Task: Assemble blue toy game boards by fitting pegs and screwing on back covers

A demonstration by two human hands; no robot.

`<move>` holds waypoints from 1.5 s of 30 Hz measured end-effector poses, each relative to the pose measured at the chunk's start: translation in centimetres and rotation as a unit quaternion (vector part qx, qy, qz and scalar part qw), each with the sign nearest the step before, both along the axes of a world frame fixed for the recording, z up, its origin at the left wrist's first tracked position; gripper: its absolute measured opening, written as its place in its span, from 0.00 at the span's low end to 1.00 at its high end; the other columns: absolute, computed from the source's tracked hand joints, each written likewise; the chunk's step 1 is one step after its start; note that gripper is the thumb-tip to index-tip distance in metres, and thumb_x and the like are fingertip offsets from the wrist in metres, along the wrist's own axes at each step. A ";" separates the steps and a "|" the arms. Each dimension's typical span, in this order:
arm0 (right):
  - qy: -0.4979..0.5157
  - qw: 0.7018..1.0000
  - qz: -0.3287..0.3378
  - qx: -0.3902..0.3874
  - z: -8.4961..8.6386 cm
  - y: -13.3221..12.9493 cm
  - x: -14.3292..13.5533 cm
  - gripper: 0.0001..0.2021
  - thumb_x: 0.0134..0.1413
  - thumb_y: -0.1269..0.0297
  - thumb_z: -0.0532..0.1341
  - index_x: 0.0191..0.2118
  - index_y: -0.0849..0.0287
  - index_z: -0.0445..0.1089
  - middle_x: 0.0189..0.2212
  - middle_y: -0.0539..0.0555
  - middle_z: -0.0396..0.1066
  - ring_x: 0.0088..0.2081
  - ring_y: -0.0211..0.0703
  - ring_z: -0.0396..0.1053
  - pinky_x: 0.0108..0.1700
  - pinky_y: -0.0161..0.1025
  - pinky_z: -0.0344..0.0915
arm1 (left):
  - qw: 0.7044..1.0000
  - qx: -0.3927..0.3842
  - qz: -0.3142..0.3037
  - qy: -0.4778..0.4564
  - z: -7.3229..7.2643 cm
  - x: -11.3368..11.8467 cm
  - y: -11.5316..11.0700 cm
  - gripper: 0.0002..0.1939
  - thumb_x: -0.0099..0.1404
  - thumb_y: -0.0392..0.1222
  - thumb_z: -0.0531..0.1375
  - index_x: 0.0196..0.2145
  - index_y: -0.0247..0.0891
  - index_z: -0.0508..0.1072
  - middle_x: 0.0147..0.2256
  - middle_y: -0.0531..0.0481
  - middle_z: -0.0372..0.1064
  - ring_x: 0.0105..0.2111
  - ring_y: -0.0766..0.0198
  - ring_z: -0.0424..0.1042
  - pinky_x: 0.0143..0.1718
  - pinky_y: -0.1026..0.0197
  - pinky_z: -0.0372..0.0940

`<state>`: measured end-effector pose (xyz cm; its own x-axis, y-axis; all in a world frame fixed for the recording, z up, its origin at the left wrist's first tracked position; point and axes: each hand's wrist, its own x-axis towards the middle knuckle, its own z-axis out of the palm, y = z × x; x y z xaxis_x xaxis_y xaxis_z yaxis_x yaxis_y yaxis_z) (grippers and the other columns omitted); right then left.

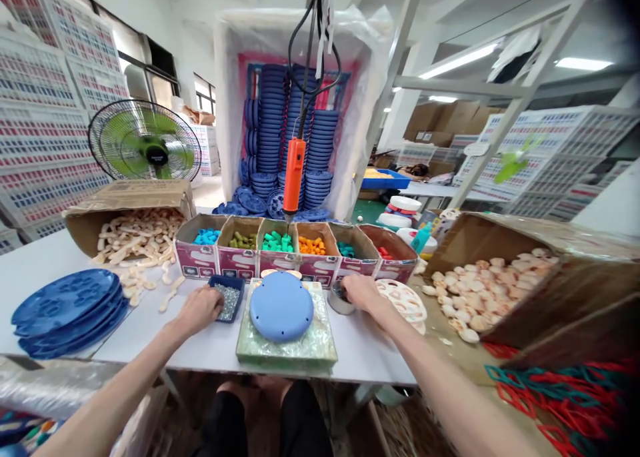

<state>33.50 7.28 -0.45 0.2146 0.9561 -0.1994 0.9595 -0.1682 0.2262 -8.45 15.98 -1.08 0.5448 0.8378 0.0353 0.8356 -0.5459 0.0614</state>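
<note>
My left hand [201, 308] is at the left side of a small dark blue tray [242, 296] of tiny metal screws [228, 300]. Its fingers are bunched over the screws, and whatever lies between them is too small to see. My right hand [361, 290] dips its closed fingertips into a round tin [342, 305], where they are partly hidden. Between the hands, a round light-blue plastic disc [281, 306] with small dark holes near its rim rests on a film-wrapped block [313, 358]. Peach-coloured pieces [273, 274] show at its far edge.
An orange electric screwdriver [294, 177] hangs above cardboard bins [239, 260] of coloured parts. Dark-blue plates [67, 320] are stacked left, near a box [135, 194] of pale pieces and a fan [145, 140]. Right are cream discs [403, 300] and a box [530, 324] of shell-like pieces.
</note>
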 end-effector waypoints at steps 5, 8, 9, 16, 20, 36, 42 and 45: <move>-0.006 1.000 0.009 -0.003 0.0 -0.3 -0.2 0.17 0.66 0.57 0.62 0.55 0.59 0.69 0.53 0.58 0.70 0.49 0.48 0.72 0.50 0.51 0.72 | 1.000 0.004 -0.015 0.016 0.2 0.2 -0.2 0.09 0.65 0.31 0.57 0.33 0.36 0.77 0.37 0.42 0.77 0.44 0.49 0.74 0.44 0.53 0.66; -0.004 1.000 0.012 0.002 -0.1 -0.5 -0.1 0.17 0.66 0.57 0.62 0.55 0.60 0.69 0.53 0.58 0.71 0.49 0.48 0.73 0.50 0.51 0.72 | 0.999 0.009 -0.019 0.029 0.3 0.4 -0.4 0.09 0.66 0.30 0.57 0.32 0.35 0.76 0.35 0.44 0.76 0.43 0.52 0.74 0.45 0.53 0.67; -0.004 1.000 0.010 0.005 -0.1 -0.6 0.0 0.17 0.66 0.57 0.62 0.55 0.60 0.69 0.52 0.57 0.71 0.49 0.48 0.73 0.50 0.51 0.72 | 0.999 0.012 -0.018 0.032 0.3 0.4 -0.5 0.08 0.67 0.30 0.57 0.33 0.34 0.76 0.35 0.45 0.75 0.43 0.54 0.74 0.46 0.52 0.67; 0.009 1.000 0.005 0.029 -0.5 -1.4 0.7 0.16 0.66 0.57 0.62 0.53 0.60 0.70 0.50 0.57 0.72 0.47 0.46 0.73 0.49 0.50 0.73 | 0.999 0.016 -0.026 0.040 -0.1 0.0 -0.3 0.05 0.70 0.38 0.61 0.37 0.34 0.75 0.39 0.48 0.74 0.46 0.57 0.73 0.50 0.49 0.68; 0.026 0.998 0.008 0.051 -0.5 -1.7 0.8 0.15 0.66 0.56 0.61 0.51 0.60 0.71 0.47 0.56 0.74 0.45 0.45 0.74 0.48 0.49 0.73 | 0.999 0.012 -0.027 0.036 -0.4 0.2 0.1 0.08 0.70 0.41 0.62 0.35 0.34 0.75 0.38 0.49 0.74 0.45 0.57 0.74 0.50 0.49 0.69; 0.180 0.968 0.045 0.171 0.3 -2.0 1.1 0.13 0.66 0.65 0.51 0.39 0.59 0.72 0.36 0.58 0.78 0.37 0.47 0.74 0.36 0.37 0.59 | 0.967 -0.057 0.032 -0.244 -0.7 -1.0 0.7 0.07 0.64 0.35 0.55 0.36 0.37 0.74 0.30 0.50 0.75 0.32 0.62 0.74 0.35 0.62 0.66; 0.282 0.926 0.176 0.179 4.5 -0.3 -4.4 0.15 0.68 0.62 0.47 0.40 0.58 0.71 0.37 0.53 0.78 0.38 0.41 0.73 0.40 0.33 0.64 | 0.919 -0.130 0.038 -0.371 0.2 0.0 0.3 0.17 0.63 0.47 0.55 0.40 0.35 0.80 0.32 0.47 0.79 0.31 0.58 0.75 0.32 0.60 0.66; 0.279 0.920 0.220 0.168 6.2 1.2 -7.4 0.14 0.68 0.63 0.49 0.40 0.58 0.72 0.37 0.53 0.78 0.38 0.40 0.73 0.41 0.33 0.62 | 0.891 -0.165 0.037 -0.421 1.3 1.1 -0.9 0.19 0.62 0.50 0.57 0.40 0.35 0.80 0.31 0.47 0.79 0.30 0.59 0.74 0.31 0.61 0.66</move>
<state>26.07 8.49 5.75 -0.2534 0.9538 0.1611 0.9027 0.2930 -0.3151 -7.38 15.07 0.25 0.3852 0.9105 0.1505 0.4505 -0.3279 0.8304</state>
